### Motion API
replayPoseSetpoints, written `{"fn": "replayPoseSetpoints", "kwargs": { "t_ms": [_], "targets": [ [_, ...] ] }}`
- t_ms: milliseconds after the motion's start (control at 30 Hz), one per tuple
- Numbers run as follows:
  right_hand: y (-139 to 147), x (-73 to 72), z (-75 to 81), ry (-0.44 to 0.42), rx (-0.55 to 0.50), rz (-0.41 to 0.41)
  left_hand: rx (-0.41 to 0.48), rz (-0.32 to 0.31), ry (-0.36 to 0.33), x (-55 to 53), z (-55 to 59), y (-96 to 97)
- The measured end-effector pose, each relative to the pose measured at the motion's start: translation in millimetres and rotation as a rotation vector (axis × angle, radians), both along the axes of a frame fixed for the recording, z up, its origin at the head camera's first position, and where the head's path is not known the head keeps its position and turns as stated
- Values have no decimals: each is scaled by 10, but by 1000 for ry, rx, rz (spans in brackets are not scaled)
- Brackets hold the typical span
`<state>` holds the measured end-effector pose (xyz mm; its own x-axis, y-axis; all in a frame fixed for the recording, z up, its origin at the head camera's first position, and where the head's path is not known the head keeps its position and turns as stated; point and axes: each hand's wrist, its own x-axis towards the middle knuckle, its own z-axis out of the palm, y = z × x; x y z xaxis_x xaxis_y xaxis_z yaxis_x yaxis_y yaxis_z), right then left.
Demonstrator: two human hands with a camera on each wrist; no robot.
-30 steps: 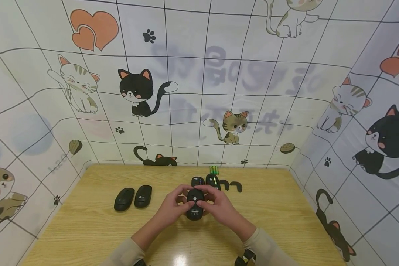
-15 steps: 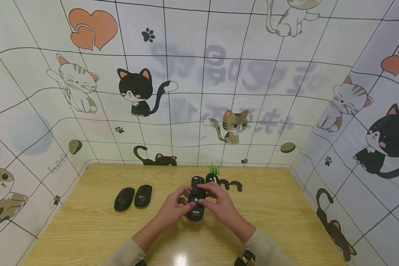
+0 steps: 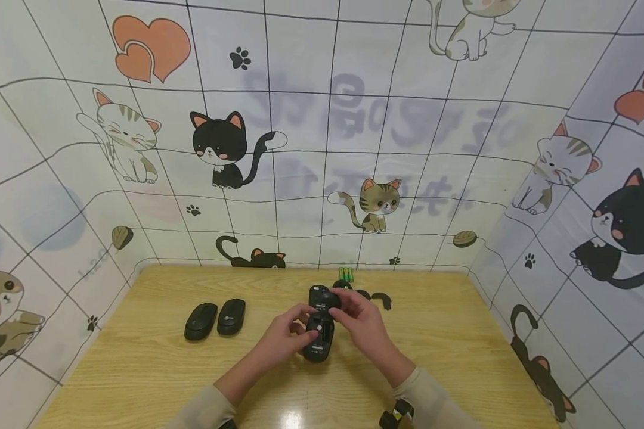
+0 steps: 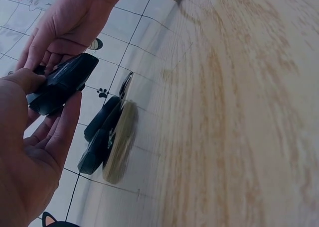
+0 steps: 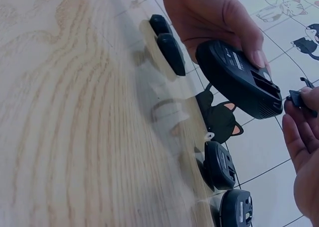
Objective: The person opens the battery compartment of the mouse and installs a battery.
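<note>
Head: black mouse [image 3: 315,353], underside up, six o'clock of frame centre, gripped by left hand [image 3: 283,336]; right hand [image 3: 364,325] at two o'clock of it; green batteries [image 3: 346,274] at one o'clock, beyond.

Left wrist: mouse between left thumb and fingers.

Right wrist: slot [image 5: 266,85] uncovered; dark cover [image 5: 295,98] pinched by right hand, apart, four o'clock. Advisable: steady left grip, thumb clear of slot, light right pinch.

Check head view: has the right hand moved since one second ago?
Yes: the right hand has shifted up and right in frame, toward the green batteries, which haven't moved.
</note>
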<state>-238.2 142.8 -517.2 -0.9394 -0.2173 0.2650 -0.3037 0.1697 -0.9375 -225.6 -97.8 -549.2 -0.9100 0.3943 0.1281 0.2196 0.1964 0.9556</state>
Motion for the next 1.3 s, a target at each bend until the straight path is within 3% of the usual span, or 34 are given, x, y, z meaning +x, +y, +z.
{"fn": "replayPoseSetpoints", "kwargs": {
  "t_ms": [533,1100,1300],
  "targets": [
    [299,-137,-5,-23,-18,-45,11,6,-27,5,7,8],
    [679,-319,-6,46,23,-65,37,8,-29,-3,35,15],
    [827,-392,-35,14,83,-79,32,17,-42,-1,21,7]
  ]
}}
